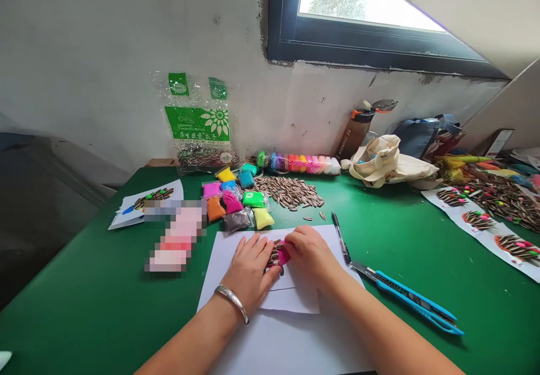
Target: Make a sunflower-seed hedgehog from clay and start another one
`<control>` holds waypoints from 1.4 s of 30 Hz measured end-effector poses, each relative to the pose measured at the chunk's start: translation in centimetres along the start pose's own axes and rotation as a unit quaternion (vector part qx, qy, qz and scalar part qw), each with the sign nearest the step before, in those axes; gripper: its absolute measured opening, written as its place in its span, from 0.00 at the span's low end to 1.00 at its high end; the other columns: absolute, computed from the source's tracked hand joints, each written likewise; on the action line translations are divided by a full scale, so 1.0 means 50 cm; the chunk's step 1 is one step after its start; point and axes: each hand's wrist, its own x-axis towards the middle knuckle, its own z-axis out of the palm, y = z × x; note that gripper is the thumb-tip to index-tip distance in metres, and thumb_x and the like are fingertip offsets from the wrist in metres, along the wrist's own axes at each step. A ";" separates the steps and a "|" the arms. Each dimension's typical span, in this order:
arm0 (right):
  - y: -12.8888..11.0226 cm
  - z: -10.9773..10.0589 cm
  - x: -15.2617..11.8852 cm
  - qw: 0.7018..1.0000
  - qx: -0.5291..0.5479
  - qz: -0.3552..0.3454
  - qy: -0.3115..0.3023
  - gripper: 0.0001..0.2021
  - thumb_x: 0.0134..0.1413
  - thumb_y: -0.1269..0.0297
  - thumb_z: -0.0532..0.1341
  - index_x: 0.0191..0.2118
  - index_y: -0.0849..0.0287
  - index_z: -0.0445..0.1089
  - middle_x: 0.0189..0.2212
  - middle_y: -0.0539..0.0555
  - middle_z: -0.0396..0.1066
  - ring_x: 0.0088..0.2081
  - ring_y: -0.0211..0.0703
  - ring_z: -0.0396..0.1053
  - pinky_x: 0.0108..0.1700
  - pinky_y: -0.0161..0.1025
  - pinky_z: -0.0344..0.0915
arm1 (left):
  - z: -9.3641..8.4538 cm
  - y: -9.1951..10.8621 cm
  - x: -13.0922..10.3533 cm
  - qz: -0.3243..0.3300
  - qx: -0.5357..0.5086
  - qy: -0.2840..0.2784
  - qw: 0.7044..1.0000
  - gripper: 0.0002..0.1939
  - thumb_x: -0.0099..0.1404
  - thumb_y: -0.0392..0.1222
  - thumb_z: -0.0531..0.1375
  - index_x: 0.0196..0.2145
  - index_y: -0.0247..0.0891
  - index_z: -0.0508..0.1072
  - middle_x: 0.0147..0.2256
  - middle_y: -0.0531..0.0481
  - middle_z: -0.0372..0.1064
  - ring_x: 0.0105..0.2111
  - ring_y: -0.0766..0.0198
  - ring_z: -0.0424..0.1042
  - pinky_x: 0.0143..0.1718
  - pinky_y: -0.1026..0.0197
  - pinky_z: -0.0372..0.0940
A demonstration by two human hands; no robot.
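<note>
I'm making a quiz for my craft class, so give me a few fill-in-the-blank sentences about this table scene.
1. Both hands, left hand and right hand, press on a ____ clay lump studded with seeds.
2. The table is ____ in colour.
3. The silver bracelet sits on the ____ wrist.
4. The blue scissors lie to the ____ of the white paper.

Missing words: pink; green; left; right

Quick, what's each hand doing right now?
Left hand: flat, steadying the pink clay lump studded with striped sunflower seeds.
Right hand: fingers pinched on that lump.
</note>
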 end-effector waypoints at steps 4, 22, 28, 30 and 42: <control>0.061 -0.030 0.016 0.996 -0.050 0.055 0.049 0.12 0.54 0.75 0.54 0.37 0.58 0.73 0.31 0.55 0.70 0.36 0.42 0.63 0.38 0.35 0.56 | -0.004 0.000 0.000 0.002 -0.007 0.002 1.000 0.21 0.64 0.45 0.54 0.53 0.34 0.66 0.53 0.39 0.66 0.56 0.46 0.59 0.56 0.37 0.53; 0.088 -0.009 0.026 0.966 -0.246 0.083 0.010 0.09 0.51 0.80 0.52 0.29 0.60 0.65 0.30 0.58 0.65 0.34 0.46 0.59 0.34 0.38 0.51 | -0.005 0.001 -0.002 0.001 -0.014 0.004 1.000 0.21 0.65 0.45 0.54 0.53 0.36 0.66 0.52 0.40 0.66 0.56 0.47 0.59 0.56 0.37 0.52; 0.087 -0.010 0.024 0.956 -0.274 0.102 0.018 0.07 0.54 0.77 0.53 0.32 0.60 0.66 0.31 0.59 0.66 0.34 0.48 0.59 0.32 0.39 0.48 | -0.005 0.001 -0.002 -0.003 -0.007 -0.005 1.000 0.21 0.65 0.46 0.53 0.53 0.33 0.66 0.52 0.39 0.66 0.56 0.46 0.59 0.56 0.37 0.52; 0.088 -0.012 0.023 0.957 -0.273 0.096 0.017 0.07 0.54 0.77 0.53 0.32 0.60 0.66 0.30 0.58 0.67 0.33 0.47 0.60 0.32 0.39 0.48 | -0.004 0.001 -0.002 -0.003 -0.008 -0.003 1.000 0.21 0.65 0.45 0.53 0.53 0.33 0.65 0.52 0.39 0.66 0.56 0.46 0.59 0.57 0.37 0.52; 0.013 -0.045 0.004 0.874 0.416 0.247 0.050 0.13 0.56 0.54 0.55 0.39 0.58 0.67 0.19 0.45 0.59 0.17 0.32 0.55 0.19 0.32 0.48 | -0.005 0.001 -0.001 -0.008 -0.002 -0.015 1.000 0.22 0.64 0.46 0.54 0.53 0.33 0.65 0.53 0.39 0.64 0.57 0.46 0.58 0.57 0.38 0.51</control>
